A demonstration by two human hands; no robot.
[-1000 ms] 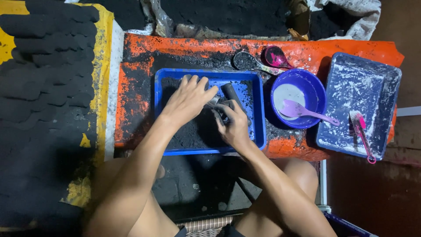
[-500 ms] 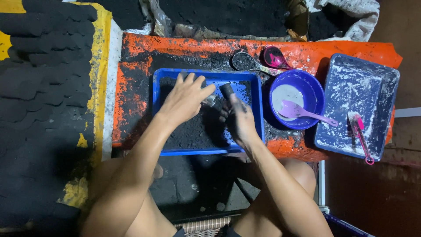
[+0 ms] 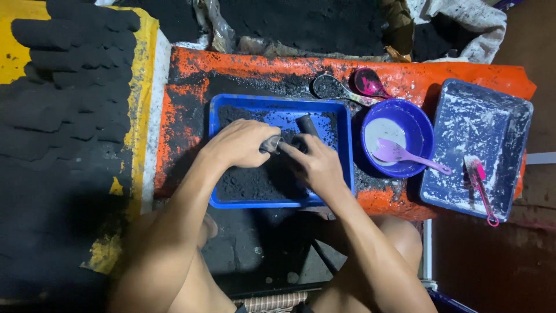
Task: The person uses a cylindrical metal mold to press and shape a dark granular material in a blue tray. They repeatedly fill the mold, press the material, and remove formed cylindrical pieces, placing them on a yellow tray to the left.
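At nine o'clock, rows of black briquettes (image 3: 69, 87) lie drying. On the orange worktop (image 3: 191, 75) a blue tray (image 3: 341, 116) holds black powder (image 3: 249, 179). Over it the left hand (image 3: 240, 144) curls around a small metal tube (image 3: 271, 144); the right hand (image 3: 317, 165) grips a dark cylinder (image 3: 306, 124). At three o'clock sits a purple bowl (image 3: 420, 130).

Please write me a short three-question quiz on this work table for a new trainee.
1. True or false: both hands meet over the blue tray of black powder.
2. Which lies in the blue bowl? A) a purple spoon B) a knife C) a sponge
3. What does the left hand grip?

Key:
1. True; the right hand is there too.
2. A, the purple spoon.
3. A small metal tube, as far as can be told; a dark cylinder stands beside it.
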